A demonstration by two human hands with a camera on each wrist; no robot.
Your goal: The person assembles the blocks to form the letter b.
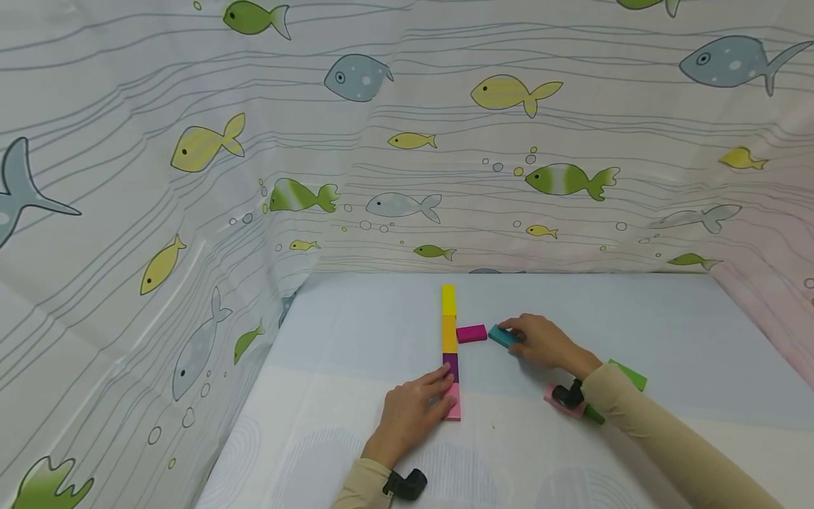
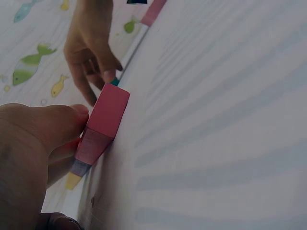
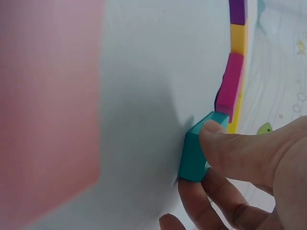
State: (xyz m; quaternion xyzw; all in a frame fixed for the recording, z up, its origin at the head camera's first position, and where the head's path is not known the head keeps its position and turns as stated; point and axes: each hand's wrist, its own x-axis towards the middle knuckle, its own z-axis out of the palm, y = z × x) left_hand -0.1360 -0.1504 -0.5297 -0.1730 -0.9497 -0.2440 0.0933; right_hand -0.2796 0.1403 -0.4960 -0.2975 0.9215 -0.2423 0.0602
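Four blocks already stand in a line at centre frame, left hand resting flat-fingered on its pink end, magenta block beside it, while the right hand pinches the teal block, not yet joined.

Two bare hands, no gloves, no rings seen. Left hand: long beige sleeve ending at the wrist, cuff plain. Small black device strapped at that wrist, rounded, matte. Right hand: same beige sleeve, smooth knit, covering the forearm. Black mount at the right wrist, with a pink piece beside it and a green part behind. Fingernails short, unpainted.
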